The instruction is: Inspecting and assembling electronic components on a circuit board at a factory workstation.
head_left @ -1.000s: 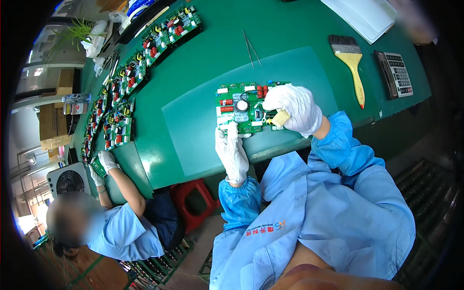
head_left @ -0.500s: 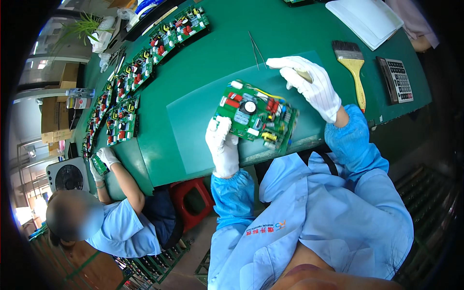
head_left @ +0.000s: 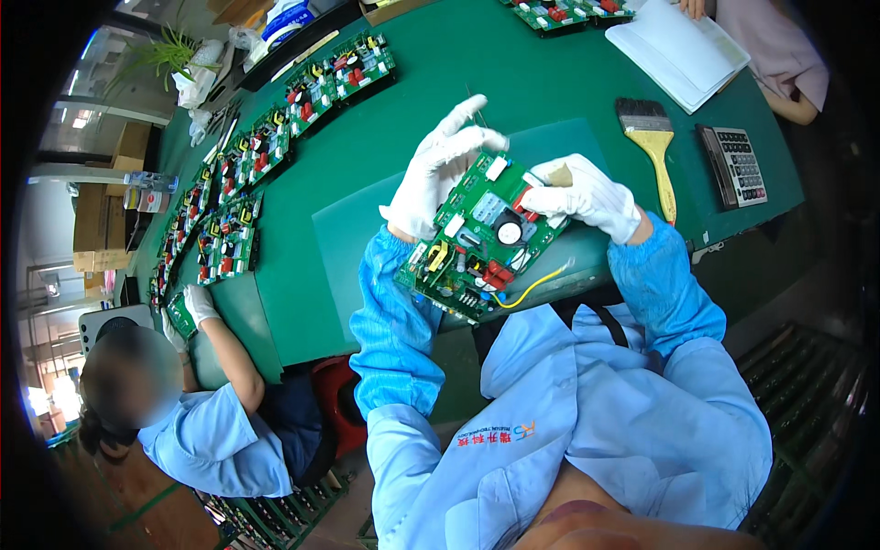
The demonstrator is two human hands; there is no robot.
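Note:
A green circuit board [head_left: 472, 215] is tilted over the near part of the bench, crowded with red, white, yellow and black components; a yellow wire [head_left: 539, 286] sticks out from its near edge. My right hand [head_left: 587, 200], in a white glove, grips the board's right end between thumb and fingers. Along the board's far left side is my left hand [head_left: 440, 165], also gloved, its fingers stretched out and apart. Whether its palm touches the board I cannot tell. Thin tweezers [head_left: 485, 117] lie just beyond the left fingertips, partly hidden by them.
Beneath the board lies a translucent sheet [head_left: 353, 238]. Rows of similar boards [head_left: 261, 147] line the left side. A paintbrush [head_left: 653, 147], a calculator [head_left: 733, 165] and white papers [head_left: 674, 55] are at right. A co-worker [head_left: 229, 394] sits at left; another person's arm [head_left: 793, 105] rests at far right.
The board has been turned round, its yellow wire now facing me. My right hand has come down onto it. My left hand has let go and moved up to the far side.

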